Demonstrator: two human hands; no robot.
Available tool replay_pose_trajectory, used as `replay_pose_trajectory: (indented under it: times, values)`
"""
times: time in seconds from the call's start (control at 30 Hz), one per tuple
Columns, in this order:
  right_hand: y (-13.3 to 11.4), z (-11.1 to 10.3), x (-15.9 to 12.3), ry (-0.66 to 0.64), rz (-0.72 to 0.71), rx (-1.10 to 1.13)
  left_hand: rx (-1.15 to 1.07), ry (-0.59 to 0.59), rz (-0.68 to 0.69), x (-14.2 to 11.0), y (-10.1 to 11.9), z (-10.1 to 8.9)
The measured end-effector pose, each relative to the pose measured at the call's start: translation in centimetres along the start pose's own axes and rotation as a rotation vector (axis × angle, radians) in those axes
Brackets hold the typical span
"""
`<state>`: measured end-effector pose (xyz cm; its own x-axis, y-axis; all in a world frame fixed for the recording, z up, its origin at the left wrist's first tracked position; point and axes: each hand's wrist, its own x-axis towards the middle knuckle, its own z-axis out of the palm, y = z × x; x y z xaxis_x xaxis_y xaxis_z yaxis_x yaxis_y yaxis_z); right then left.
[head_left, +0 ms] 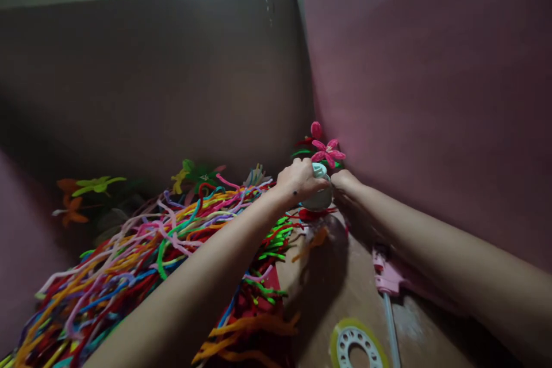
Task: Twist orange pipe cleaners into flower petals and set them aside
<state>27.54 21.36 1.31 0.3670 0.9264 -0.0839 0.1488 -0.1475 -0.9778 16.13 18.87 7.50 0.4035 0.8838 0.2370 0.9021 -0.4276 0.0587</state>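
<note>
On my head view, the pale green container [318, 200] sits just off centre, toward 4 o'clock. My left hand [298, 179] curls around its lidded top, gripping it. My right hand [345, 183] is at its 3 o'clock side; I can't tell how those fingers are set. From the container, a pink flower [329, 152] is at 12, fuzzy stems [142, 259] at 8, a tape roll [337, 347] at 5.

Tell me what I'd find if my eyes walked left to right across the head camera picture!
Orange flower → yellow flower → left hand → pale green container → right hand → pink glue gun.
</note>
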Motion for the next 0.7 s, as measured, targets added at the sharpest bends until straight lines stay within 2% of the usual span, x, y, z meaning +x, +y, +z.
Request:
replay_pose_trajectory:
  times: [0.13, 0.27, 0.37, 0.4, 0.5, 0.6, 0.7]
  values:
    - [-1.5, -1.6, -2.4, 0.058, 0.065, 0.075, 0.012, -0.035, -0.006, 1.0, 1.3, 2.2]
    - [-2.5, -2.6, -5.3, 0.104, 0.008, 0.186, -0.018, -0.035, -0.036, 1.6, 2.5, 3.4]
    - [-2.8, -3.8, -8.0, 0.088, -0.053, 0.279, -0.044, -0.013, -0.087, 1.9, 3.3, 3.9]
    - [-2.9, -4.4, -9.1, 0.077, -0.086, 0.334, -0.053, -0.008, -0.105, 2.1, 3.6, 4.1]
    - [-2.9, -6.8, -13.2, -0.089, -0.184, 0.685, -0.08, -0.003, -0.155, 2.5, 4.1, 4.8]
    - [-2.1, -9.1, -17.4, -0.139, -0.23, 0.744, -0.103, -0.001, -0.191, 3.1, 4.5, 5.6]
    - [-0.1, -10.2, -19.9, -0.164, -0.103, 0.694, -0.118, 0.015, -0.198, 3.7, 4.6, 6.3]
